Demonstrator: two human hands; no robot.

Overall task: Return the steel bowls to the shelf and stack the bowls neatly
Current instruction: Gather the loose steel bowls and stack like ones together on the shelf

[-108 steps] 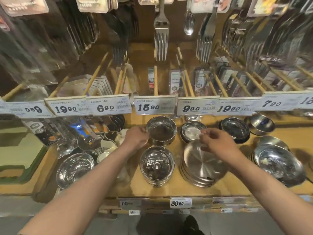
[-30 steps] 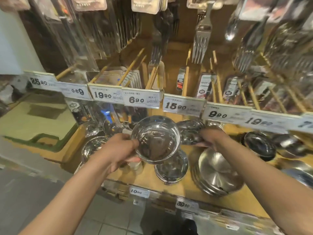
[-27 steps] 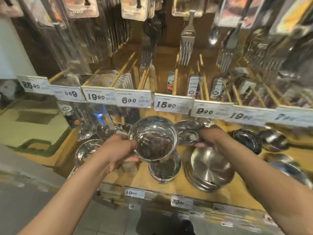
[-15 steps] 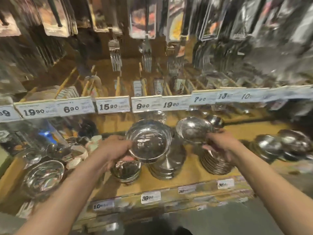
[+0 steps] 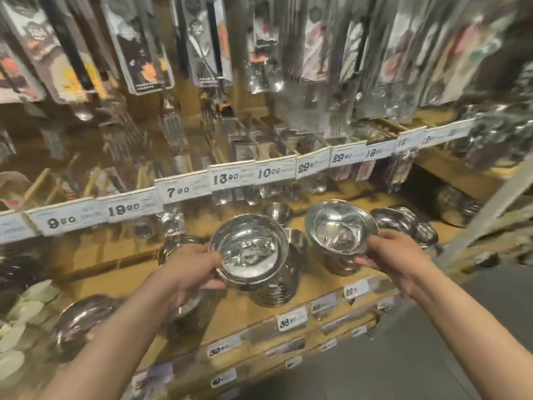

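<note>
Head view: the left hand [image 5: 190,267] holds a steel bowl [image 5: 248,252] by its rim, fingers curled round the near-left edge, mouth tilted toward the camera, above a stack of bowls [image 5: 274,290] on the wooden shelf [image 5: 121,281]. The right hand [image 5: 389,255] grips a second steel bowl [image 5: 340,228], likewise tilted and empty, over another stack [image 5: 339,262]. Price tags [image 5: 184,190] line the rail above, with packaged cutlery [image 5: 207,39] hanging higher.
</note>
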